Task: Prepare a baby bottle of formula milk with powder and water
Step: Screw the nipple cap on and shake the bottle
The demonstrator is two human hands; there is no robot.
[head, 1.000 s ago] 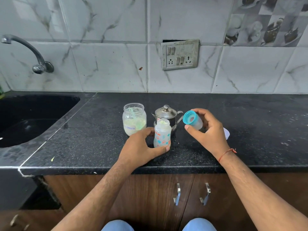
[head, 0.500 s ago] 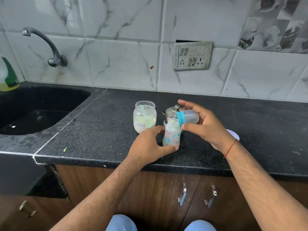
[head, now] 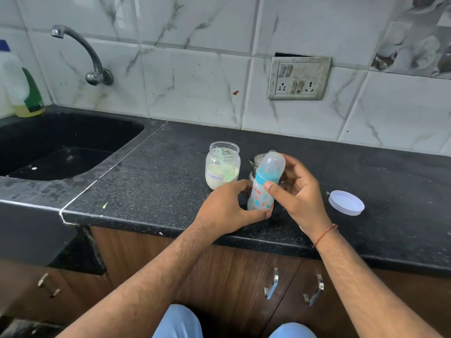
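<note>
Blue-collared and clear-domed, the bottle cap (head: 269, 168) sits on the baby bottle (head: 261, 197), pinched by the right hand (head: 296, 193) between thumb and curled fingers. The left hand (head: 227, 208) grips the bottle's base on the black granite counter (head: 158, 181), just in front of the open formula jar (head: 222, 165) and steel kettle (head: 255, 162). Capping looks under way; next likely calls for twisting it snug. A white lid (head: 346, 202) lies apart, right.
</note>
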